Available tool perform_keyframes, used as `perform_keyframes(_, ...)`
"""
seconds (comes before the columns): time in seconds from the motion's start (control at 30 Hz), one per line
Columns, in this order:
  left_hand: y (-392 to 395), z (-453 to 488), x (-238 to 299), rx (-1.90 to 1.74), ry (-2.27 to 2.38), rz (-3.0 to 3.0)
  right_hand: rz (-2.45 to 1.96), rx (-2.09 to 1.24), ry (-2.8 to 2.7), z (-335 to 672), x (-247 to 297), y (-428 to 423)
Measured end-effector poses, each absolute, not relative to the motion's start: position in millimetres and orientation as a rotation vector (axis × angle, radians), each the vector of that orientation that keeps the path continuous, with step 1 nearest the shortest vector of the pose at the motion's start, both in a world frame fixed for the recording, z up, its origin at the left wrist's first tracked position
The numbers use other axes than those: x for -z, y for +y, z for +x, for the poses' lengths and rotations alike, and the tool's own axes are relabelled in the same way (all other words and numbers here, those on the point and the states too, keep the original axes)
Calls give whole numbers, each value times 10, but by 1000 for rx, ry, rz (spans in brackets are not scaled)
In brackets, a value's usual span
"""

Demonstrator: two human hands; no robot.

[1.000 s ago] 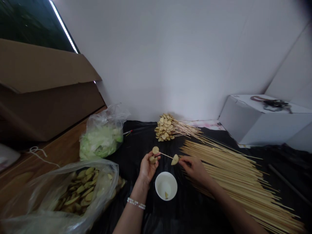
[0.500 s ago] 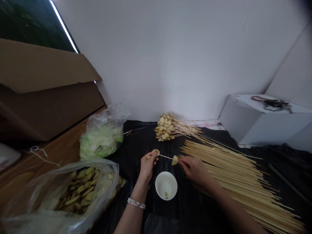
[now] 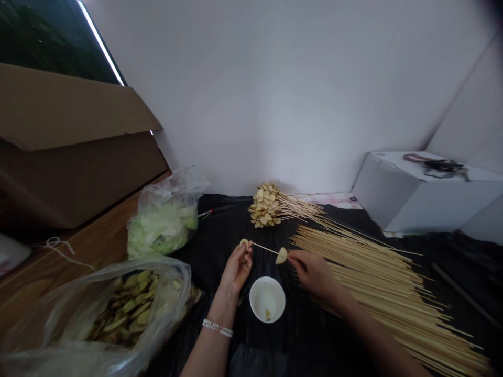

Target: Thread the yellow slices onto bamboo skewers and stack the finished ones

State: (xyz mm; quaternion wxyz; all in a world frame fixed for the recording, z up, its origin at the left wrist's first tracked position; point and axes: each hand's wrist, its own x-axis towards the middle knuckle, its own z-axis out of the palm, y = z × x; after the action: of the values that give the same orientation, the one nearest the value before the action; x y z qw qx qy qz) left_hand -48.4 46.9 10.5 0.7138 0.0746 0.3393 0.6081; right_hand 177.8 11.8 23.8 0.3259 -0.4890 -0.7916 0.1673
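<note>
My left hand (image 3: 236, 268) pinches a pale round potato slice (image 3: 244, 244) at the left end of a thin wooden skewer (image 3: 264, 247). Further along that skewer sits another potato slice (image 3: 281, 256), seen tilted as a half-round. Just right of it, the closed fingers of my right hand (image 3: 315, 271) grip the skewer; its far end is hidden by the hand. Below and between both hands stands a white bowl (image 3: 257, 309) with a small potato piece inside. Loose skewers (image 3: 365, 285) lie spread beside my right hand.
Finished potato skewers (image 3: 265, 205) lie piled at the back. On the left are an open plastic bag of potato slices (image 3: 135, 303), a bag of pale green vegetable pieces (image 3: 163, 230) and a cardboard box (image 3: 78, 173). A white box (image 3: 404, 199) stands back right.
My left hand has shifted slightly left, and its fingers have turned around the slice. The right hand and the slice near it have barely moved.
</note>
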Motion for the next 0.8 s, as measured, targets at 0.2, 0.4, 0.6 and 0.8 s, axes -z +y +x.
perform_keyframes(0.2, 469, -525, -113, -1339, 649, 43, -1257, -461, -2094, 1738, -286, 81)
perform_keyframes(0.4, 464, -528, -120, -1351, 628, 16, -1263, -412, -2126, 1713, -283, 62)
perform_keyframes(0.6, 465, -519, -118, -1362, 658, 47, -1277, -403, -2140, 1715, -267, 63)
perform_keyframes(0.8, 466, -508, -112, -1366, 676, 106, -1278, -396, -2154, 1717, -251, 68)
